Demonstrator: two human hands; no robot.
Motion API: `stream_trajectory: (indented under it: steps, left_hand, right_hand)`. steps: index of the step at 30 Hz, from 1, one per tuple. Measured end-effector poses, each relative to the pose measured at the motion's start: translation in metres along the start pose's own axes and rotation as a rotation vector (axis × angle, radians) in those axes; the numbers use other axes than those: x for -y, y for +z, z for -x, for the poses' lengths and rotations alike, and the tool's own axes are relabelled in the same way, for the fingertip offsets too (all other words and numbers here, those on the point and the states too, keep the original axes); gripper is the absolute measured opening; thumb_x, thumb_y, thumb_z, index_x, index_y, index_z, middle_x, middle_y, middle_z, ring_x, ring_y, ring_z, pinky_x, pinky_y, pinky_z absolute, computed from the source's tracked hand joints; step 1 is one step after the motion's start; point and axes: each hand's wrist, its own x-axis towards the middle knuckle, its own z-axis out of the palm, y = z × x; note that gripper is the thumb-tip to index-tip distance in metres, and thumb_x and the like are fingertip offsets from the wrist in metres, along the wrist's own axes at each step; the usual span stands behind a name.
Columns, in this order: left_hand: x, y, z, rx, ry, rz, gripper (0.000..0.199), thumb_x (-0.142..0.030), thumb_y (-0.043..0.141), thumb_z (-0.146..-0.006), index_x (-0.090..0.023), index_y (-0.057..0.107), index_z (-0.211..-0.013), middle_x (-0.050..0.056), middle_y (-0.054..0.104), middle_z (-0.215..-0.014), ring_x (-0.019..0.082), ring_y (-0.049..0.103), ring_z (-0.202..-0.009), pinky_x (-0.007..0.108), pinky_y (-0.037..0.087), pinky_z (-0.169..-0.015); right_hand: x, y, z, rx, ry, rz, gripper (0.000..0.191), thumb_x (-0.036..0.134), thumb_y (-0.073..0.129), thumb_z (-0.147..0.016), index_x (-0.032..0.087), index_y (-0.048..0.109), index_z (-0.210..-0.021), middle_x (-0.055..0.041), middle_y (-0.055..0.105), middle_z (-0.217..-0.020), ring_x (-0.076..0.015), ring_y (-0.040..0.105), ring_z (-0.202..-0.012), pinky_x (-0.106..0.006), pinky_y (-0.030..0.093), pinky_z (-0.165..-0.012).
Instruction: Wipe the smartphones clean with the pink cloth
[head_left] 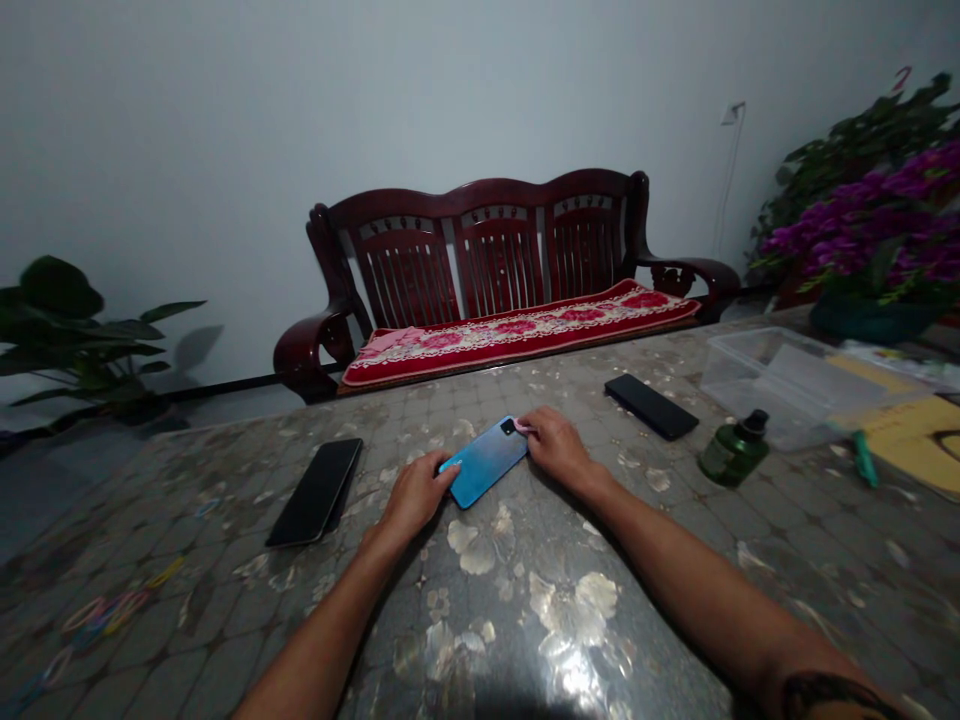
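Note:
A blue smartphone [487,465] lies back side up and slanted on the patterned tablecloth, its dark camera block at the upper right corner. My left hand [416,490] grips the phone's lower left end, thumb on its back. At the camera corner, my right hand [555,445] is closed with a small pink thing [521,426] between its fingertips, touching or very near the phone. Too little of the pink thing shows to tell its kind. Left of my hands rests a black phone-like slab [316,492]. Another black phone [651,406] lies farther back on the right.
A green bottle [733,450] with a black cap stands right of my right arm, before a clear plastic box [780,385]. Several coloured bands [112,610] lie at the left. Purple flowers [870,225] stand at the right; a wooden bench [495,250] is beyond the table [480,610].

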Motion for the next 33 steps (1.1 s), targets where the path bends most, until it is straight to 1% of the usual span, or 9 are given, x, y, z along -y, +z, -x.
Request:
stream_trajectory:
  steps: [4, 9, 12, 15, 18, 20, 24, 26, 33]
  left_hand:
    - [-0.004, -0.002, 0.002, 0.012, -0.011, -0.042, 0.031, -0.033, 0.049, -0.094, -0.018, 0.07, -0.112, 0.008, 0.074, -0.11, 0.025, 0.067, -0.102, 0.032, 0.045, -0.087]
    - [0.001, 0.002, 0.0, 0.021, -0.011, -0.042, 0.037, -0.032, 0.056, -0.091, -0.018, 0.067, -0.123, 0.01, 0.07, -0.124, 0.025, 0.063, -0.113, 0.032, 0.044, -0.096]
    - [0.002, 0.004, 0.0, 0.018, -0.026, -0.035, 0.048, -0.037, 0.063, -0.086, -0.016, 0.064, -0.128, 0.012, 0.068, -0.121, 0.027, 0.063, -0.111, 0.033, 0.045, -0.094]
    - [-0.001, 0.004, 0.002, 0.05, -0.001, -0.072, 0.065, -0.045, 0.072, -0.075, -0.013, 0.061, -0.131, 0.013, 0.068, -0.116, 0.03, 0.063, -0.107, 0.034, 0.046, -0.09]
    - [-0.006, 0.005, 0.007, 0.054, 0.023, -0.128, 0.075, -0.046, 0.077, -0.068, -0.013, 0.058, -0.133, 0.013, 0.064, -0.116, 0.031, 0.061, -0.109, 0.033, 0.045, -0.09]
    - [-0.009, 0.006, 0.012, 0.049, 0.018, -0.173, 0.073, -0.043, 0.076, -0.068, -0.014, 0.057, -0.132, 0.013, 0.063, -0.115, 0.03, 0.06, -0.11, 0.033, 0.045, -0.09]
    - [-0.014, 0.007, 0.021, 0.044, -0.003, -0.269, 0.058, -0.041, 0.07, -0.073, -0.017, 0.059, -0.124, 0.012, 0.061, -0.117, 0.03, 0.061, -0.107, 0.033, 0.046, -0.087]
    - [-0.016, 0.006, 0.023, 0.048, -0.008, -0.308, 0.053, -0.042, 0.068, -0.074, -0.018, 0.061, -0.121, 0.013, 0.061, -0.116, 0.03, 0.061, -0.106, 0.034, 0.046, -0.086]
    - [-0.016, 0.0, 0.023, 0.051, 0.005, -0.377, 0.049, -0.042, 0.071, -0.071, -0.019, 0.066, -0.114, 0.012, 0.062, -0.114, 0.031, 0.057, -0.11, 0.035, 0.043, -0.093]
  right_hand:
    - [0.007, -0.003, 0.001, 0.087, -0.022, 0.125, 0.029, 0.01, 0.051, -0.091, 0.017, 0.07, -0.111, -0.0106, 0.067, -0.108, -0.0207, 0.057, -0.104, -0.027, 0.042, -0.089]
    - [0.018, -0.009, 0.002, 0.169, -0.057, 0.242, 0.03, 0.01, 0.048, -0.092, 0.018, 0.071, -0.111, -0.0113, 0.065, -0.108, -0.0219, 0.055, -0.104, -0.028, 0.04, -0.086]
    - [0.024, -0.013, 0.002, 0.204, -0.068, 0.278, 0.03, 0.011, 0.046, -0.094, 0.018, 0.072, -0.108, -0.0117, 0.065, -0.106, -0.0222, 0.055, -0.101, -0.028, 0.04, -0.084]
    - [0.027, -0.015, 0.002, 0.216, -0.064, 0.286, 0.029, 0.01, 0.047, -0.093, 0.016, 0.072, -0.107, -0.0128, 0.065, -0.107, -0.0225, 0.056, -0.1, -0.029, 0.04, -0.084]
    - [0.027, -0.015, 0.002, 0.223, -0.057, 0.285, 0.03, 0.009, 0.048, -0.091, 0.016, 0.072, -0.109, -0.0136, 0.065, -0.108, -0.0235, 0.056, -0.101, -0.029, 0.04, -0.084]
    - [0.027, -0.015, 0.003, 0.231, -0.06, 0.286, 0.03, 0.009, 0.049, -0.09, 0.017, 0.072, -0.109, -0.0133, 0.065, -0.109, -0.0238, 0.056, -0.102, -0.029, 0.04, -0.084]
    - [0.026, -0.014, 0.005, 0.221, -0.088, 0.295, 0.03, 0.01, 0.048, -0.091, 0.017, 0.072, -0.106, -0.0126, 0.066, -0.106, -0.0237, 0.057, -0.1, -0.029, 0.041, -0.082]
    - [0.027, -0.013, 0.006, 0.218, -0.1, 0.296, 0.029, 0.01, 0.048, -0.09, 0.017, 0.072, -0.105, -0.0125, 0.066, -0.105, -0.0237, 0.058, -0.099, -0.029, 0.041, -0.081]
    - [0.037, -0.014, 0.011, 0.245, -0.125, 0.32, 0.027, 0.009, 0.051, -0.086, 0.016, 0.072, -0.102, -0.0142, 0.066, -0.106, -0.0246, 0.058, -0.099, -0.03, 0.041, -0.082]
